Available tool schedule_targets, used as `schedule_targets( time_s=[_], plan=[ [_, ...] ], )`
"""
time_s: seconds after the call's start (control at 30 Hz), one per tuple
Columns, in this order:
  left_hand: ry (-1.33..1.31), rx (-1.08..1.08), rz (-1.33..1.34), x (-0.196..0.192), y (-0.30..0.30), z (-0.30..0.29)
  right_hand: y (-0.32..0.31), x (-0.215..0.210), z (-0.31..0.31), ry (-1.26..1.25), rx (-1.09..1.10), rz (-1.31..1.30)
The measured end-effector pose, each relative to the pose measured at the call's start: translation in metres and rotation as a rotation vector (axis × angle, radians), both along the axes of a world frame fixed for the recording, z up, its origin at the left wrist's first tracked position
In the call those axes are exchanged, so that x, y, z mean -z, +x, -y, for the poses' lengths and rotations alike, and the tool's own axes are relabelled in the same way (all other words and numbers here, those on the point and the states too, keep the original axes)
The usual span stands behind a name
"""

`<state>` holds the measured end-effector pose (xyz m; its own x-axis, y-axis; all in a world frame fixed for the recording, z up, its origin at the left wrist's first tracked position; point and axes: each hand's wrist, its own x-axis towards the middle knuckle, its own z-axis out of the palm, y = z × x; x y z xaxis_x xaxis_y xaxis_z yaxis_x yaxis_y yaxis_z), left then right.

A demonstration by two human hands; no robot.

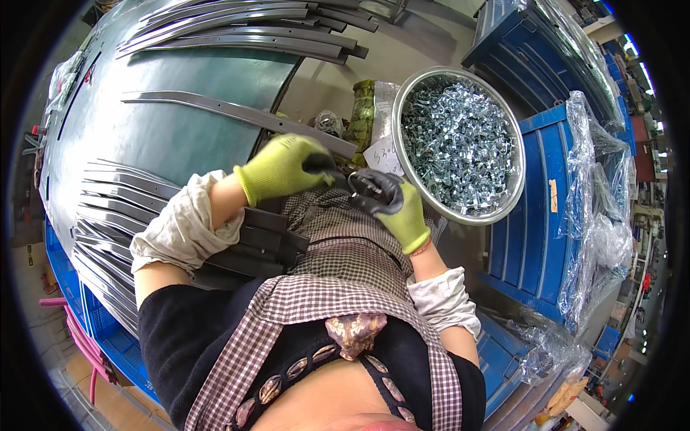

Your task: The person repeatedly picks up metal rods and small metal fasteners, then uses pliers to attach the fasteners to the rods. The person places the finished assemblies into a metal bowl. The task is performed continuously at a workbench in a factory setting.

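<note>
Both my hands wear yellow-green gloves with dark palms, and they meet in front of my waist. My left hand is closed, its thumb and fingers pinched toward the right hand; what sits in the pinch is too small to make out. Curled upward, my right hand holds small shiny metal clips in its dark fingers. Just beyond my left hand, a long grey metal strip lies across the green table, its end sticking out past the edge. A round metal basin heaped with metal clips stands to the right.
More grey strips lie in a pile at the table's far side and in a stack at the near left. Blue metal bins with clear plastic wrap stand at the right. A green-yellow packet sits beside the basin.
</note>
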<state>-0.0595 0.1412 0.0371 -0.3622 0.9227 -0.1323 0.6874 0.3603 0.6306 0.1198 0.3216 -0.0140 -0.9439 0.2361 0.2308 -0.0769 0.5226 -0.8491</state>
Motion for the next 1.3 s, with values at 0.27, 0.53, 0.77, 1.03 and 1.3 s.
schedule_targets(
  time_s=[0.27, 0.53, 0.77, 1.03, 1.3],
  plan=[
    [-0.076, 0.096, -0.459, 0.048, -0.046, 0.012, -0.022, 0.042, -0.017, -0.087, -0.001, 0.065],
    [0.013, 0.153, -0.371, 0.044, -0.052, 0.015, -0.023, 0.050, -0.031, -0.143, -0.168, 0.134],
    [-0.027, 0.176, -0.332, 0.045, -0.043, 0.016, -0.022, 0.053, -0.027, -0.100, -0.167, 0.065],
    [-0.037, 0.172, -0.306, 0.040, -0.039, 0.010, -0.028, 0.055, -0.006, 0.143, 0.062, -0.048],
    [-0.040, 0.146, -0.327, 0.044, -0.037, 0.011, -0.018, 0.050, -0.001, -0.104, -0.060, 0.051]
  ],
)
